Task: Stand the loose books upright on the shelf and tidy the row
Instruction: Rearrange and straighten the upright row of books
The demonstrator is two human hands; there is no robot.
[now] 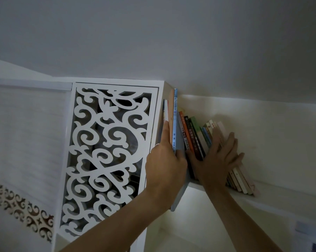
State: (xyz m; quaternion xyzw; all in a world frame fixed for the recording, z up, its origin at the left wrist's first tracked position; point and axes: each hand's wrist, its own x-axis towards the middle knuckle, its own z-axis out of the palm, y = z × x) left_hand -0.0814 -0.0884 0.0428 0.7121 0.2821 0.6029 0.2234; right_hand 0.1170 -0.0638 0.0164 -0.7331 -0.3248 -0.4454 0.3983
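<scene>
White scrollwork panel [108, 148], blue-spined book [175, 120]

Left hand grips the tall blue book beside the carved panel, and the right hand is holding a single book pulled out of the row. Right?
Not quite. In the head view the right hand lies flat, fingers straight, against the leaning row of books, holding none out. The left hand does grip the tall blue book beside the carved panel.

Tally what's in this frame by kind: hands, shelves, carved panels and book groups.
Hands: 2, left hand and right hand
Book groups: 2, tall books and leaning row
Carved panel: 1
Shelf: 1
Total: 6
</scene>
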